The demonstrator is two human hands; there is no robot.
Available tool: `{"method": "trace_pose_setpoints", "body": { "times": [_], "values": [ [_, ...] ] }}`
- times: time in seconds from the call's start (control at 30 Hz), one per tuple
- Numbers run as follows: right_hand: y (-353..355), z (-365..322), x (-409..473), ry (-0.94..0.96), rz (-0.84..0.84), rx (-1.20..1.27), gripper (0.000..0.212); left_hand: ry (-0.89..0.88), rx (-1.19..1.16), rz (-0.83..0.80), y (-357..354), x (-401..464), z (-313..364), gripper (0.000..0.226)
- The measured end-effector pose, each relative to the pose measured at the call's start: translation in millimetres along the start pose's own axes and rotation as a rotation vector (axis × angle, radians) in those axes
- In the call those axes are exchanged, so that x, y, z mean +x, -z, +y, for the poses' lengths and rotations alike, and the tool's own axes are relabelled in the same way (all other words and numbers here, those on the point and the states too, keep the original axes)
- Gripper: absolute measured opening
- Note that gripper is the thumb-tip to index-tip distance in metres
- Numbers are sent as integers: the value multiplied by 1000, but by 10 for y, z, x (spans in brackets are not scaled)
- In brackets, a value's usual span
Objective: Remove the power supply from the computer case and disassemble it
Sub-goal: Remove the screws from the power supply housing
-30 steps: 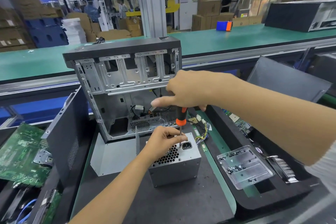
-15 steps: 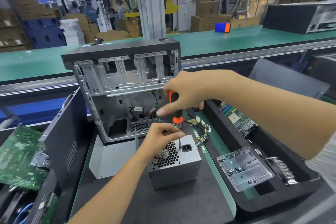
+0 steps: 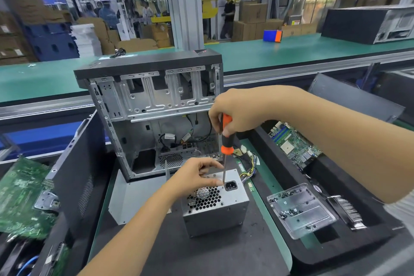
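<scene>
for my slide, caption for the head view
Right hand drives a screwdriver into the power supply, steadied by the left hand.

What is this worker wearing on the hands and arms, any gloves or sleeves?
No gloves: both the left hand and the right hand are bare, with no rings or watch in view. The forearms are bare too. Only a bit of light sleeve shows at the right edge, on the right arm.

You are standing at a factory teardown line, as shown by the long green conveyor belt with aluminium rails, the stacked brown cardboard boxes behind it, the green circuit boards heaped in bins and the stripped grey metal computer case.
</scene>
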State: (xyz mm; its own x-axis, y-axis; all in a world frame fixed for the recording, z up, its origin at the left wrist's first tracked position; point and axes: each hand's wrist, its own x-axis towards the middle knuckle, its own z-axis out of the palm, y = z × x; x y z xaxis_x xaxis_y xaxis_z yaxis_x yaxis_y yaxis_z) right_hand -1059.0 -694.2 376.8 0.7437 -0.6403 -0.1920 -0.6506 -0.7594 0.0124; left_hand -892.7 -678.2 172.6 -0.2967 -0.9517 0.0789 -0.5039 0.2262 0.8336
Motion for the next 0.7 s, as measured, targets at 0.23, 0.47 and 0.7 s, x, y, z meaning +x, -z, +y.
{"method": "trace_pose_setpoints", "body": {
  "times": [0.23,0.47,0.7],
  "values": [
    [71,39,-53,-43,18,63,8,-36,132,-11,-97,-10,14,13],
    [74,124,-131,-80,65,90,9,-15,157,38,-99,10,-15,23],
    [-23,302,-276,-134,161,110,4,154,-105,58,-110,103,135,28]
  ]
}}
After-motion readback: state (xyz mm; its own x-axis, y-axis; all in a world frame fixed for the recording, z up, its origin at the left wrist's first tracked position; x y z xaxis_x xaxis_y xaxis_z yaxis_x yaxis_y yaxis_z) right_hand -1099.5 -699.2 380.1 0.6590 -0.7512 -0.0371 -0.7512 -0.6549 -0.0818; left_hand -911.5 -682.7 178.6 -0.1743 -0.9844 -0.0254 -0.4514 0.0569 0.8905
